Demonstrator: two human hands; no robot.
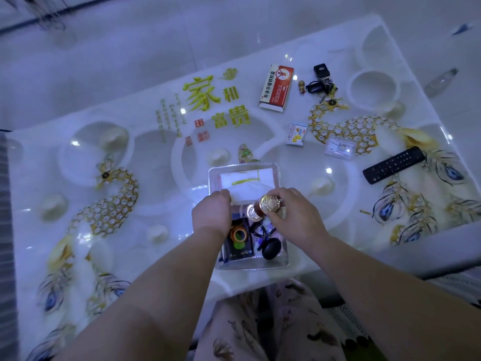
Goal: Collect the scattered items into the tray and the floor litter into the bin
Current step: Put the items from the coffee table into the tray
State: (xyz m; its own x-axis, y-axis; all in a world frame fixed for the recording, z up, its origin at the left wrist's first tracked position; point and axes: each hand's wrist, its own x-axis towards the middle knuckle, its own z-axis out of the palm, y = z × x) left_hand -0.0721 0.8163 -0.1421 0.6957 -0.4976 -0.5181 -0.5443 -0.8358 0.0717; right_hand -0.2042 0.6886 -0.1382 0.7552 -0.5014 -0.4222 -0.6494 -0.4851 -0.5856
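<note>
Glossy white worktop (161,204) with a swan print. The gold-green writing left of centre reads 家和富贵; the red seals and side columns are too small to read

Left hand (212,212) is over the clear plastic tray (250,267), fingers curled down at the near edge of a white pack (247,183). Fingertips are hidden, so I cannot tell if it grips anything

The tray sits close to the near worktop edge and is crowded: orange tape roll (239,234), black hair tie (260,230), black oval case (271,248). Risk: a firm push down on a slick surface could slide the tray toward that edge

Right hand (294,214) pinches a gold-capped bottle (270,203) over the tray, just beside a second gold lid (253,212). Risk: set down on the pile, the bottle has no flat footing and may tip, roll or knock that lid

Still scattered further back:
- red-and-white medicine box (277,87), label reads 布洛芬缓释胶囊
- small sachet (296,134), print unreadable
- key bunch (321,79)
- clear packet (339,149), easy to miss against the print
- black remote (394,164), long, likely to overhang the full tray

Far right on the floor is a clear bottle (440,83), not binned and hard to see against pale tile
</note>
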